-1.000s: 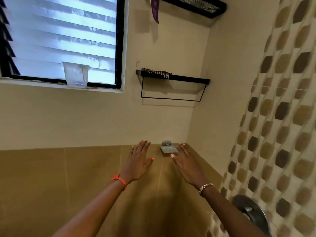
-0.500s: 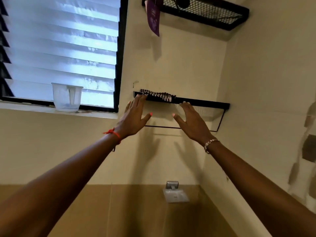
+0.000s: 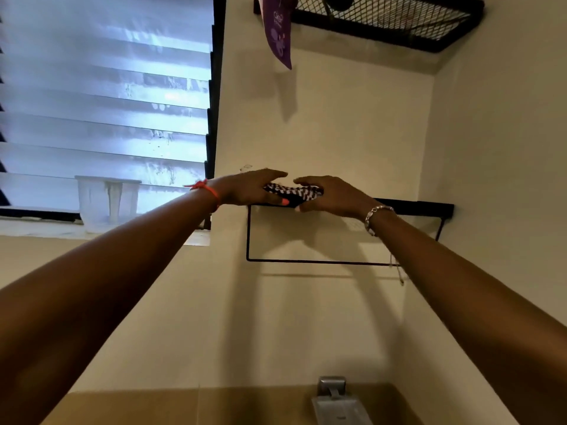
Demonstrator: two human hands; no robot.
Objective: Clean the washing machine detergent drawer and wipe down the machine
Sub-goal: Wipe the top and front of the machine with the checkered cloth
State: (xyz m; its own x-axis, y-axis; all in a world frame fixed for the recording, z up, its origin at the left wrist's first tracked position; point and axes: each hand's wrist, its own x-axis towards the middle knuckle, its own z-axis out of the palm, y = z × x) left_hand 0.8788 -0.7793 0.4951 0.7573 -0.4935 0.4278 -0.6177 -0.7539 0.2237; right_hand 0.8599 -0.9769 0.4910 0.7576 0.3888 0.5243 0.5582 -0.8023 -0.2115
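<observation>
Because the checked cloth sits on the left end of the black shelf, above my eye line, I stretch both arms up and work mostly by feel. My left hand closes on the cloth's left end, fingers over the top and thumb tucked beneath. My right hand takes the other end the same way, so the bundle is gathered between both and should lift off the shelf in one piece. I judge this to be the rag for wiping. The washing machine and its detergent drawer are not in view. Under the shelf runs a thin rail, and well below that a metal soap dish is fixed to the wall. Left of the shelf a plastic cup stands on the window sill. Above the shelf hangs a mesh rack with a purple tag.

Half a second ago my hands were spread flat at the shelf's front edge and the cloth lay untouched; now both grip it. A second ago they were down beside the soap dish.
</observation>
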